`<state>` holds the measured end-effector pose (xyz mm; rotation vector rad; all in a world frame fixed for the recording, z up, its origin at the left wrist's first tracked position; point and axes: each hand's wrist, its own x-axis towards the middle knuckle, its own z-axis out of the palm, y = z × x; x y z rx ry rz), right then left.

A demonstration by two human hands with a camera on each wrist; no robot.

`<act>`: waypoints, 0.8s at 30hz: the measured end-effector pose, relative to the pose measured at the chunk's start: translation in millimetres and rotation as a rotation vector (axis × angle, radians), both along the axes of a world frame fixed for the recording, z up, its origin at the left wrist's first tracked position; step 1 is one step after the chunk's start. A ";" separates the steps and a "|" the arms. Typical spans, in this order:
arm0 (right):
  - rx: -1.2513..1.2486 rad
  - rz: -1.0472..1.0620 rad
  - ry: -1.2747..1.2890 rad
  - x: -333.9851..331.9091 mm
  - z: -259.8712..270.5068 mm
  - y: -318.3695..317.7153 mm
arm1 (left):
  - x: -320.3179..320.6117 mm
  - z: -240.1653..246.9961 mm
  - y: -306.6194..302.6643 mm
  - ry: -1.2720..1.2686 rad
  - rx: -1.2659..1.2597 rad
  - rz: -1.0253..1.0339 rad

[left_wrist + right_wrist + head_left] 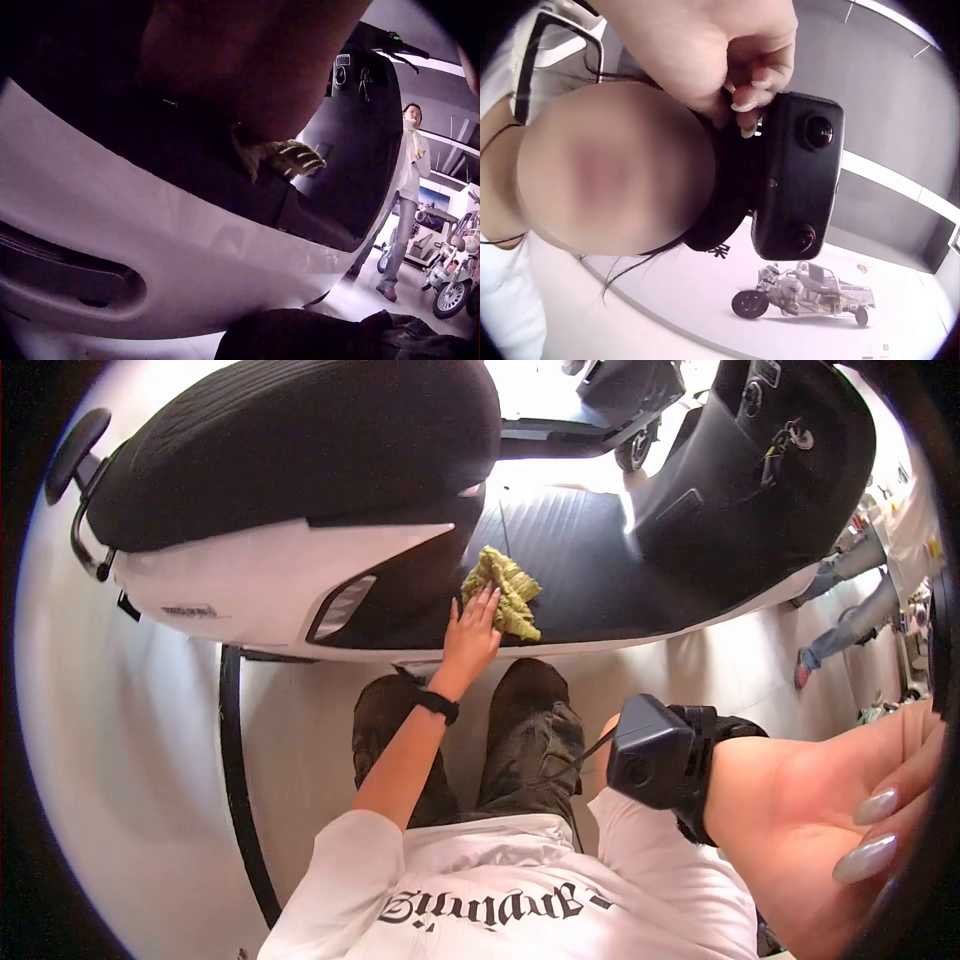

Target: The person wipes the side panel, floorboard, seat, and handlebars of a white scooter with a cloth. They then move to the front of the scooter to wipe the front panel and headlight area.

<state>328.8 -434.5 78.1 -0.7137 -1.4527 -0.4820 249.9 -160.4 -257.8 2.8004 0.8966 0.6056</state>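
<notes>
A white and black scooter [220, 585] stands sideways before me. My left hand [473, 638] lies with extended fingers on a crumpled yellow-green cloth [515, 595], on the black footboard [600, 575] just ahead of the seat [300, 450]. In the left wrist view the hand is a dark shape above the striped cloth [300, 159]. My right hand [712, 45] is raised beside my head; its curled fingers grip the edge of the black head camera [799, 180] near its mount. In the head view this hand [880, 810] looms at the lower right, a wrist camera [655, 755] strapped on.
Behind the footboard is another vehicle's wheel [632, 452]. A person [407, 195] in a light top and jeans stands past the scooter's front. White-wheeled vehicles [454, 277] are parked farther right. My knees [530, 710] are close to the scooter's side.
</notes>
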 end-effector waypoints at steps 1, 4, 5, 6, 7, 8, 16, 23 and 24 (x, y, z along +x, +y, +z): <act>-0.001 0.018 0.008 -2.8 1.7 6.7 | -1.5 -2.2 0.4 0.011 -0.004 0.012; 0.005 0.059 0.015 -20.6 5.6 15.9 | 0.7 -1.4 -0.6 -0.068 0.083 0.001; 0.000 0.074 0.017 -23.4 6.5 13.4 | -0.3 -1.3 -1.8 -0.063 0.076 0.010; -0.008 0.089 0.018 -36.2 11.8 34.4 | -0.5 0.2 -2.7 -0.048 0.055 0.002; -0.011 0.102 0.022 -45.5 14.6 46.5 | -1.2 1.8 -2.2 -0.030 0.037 -0.008; -0.013 0.115 0.024 -40.6 10.5 23.0 | -1.0 2.6 -1.9 -0.030 0.043 -0.007; -0.050 0.151 0.032 -46.5 17.6 -12.8 | 1.3 -2.8 -1.0 -0.025 0.009 0.008; 0.239 -0.021 -0.104 -40.2 0.5 -1.5 | 1.2 -10.1 1.3 -0.030 0.063 0.009; 0.291 -0.059 -0.135 -39.6 -1.6 2.6 | 0.7 -8.3 0.6 -0.051 0.069 0.004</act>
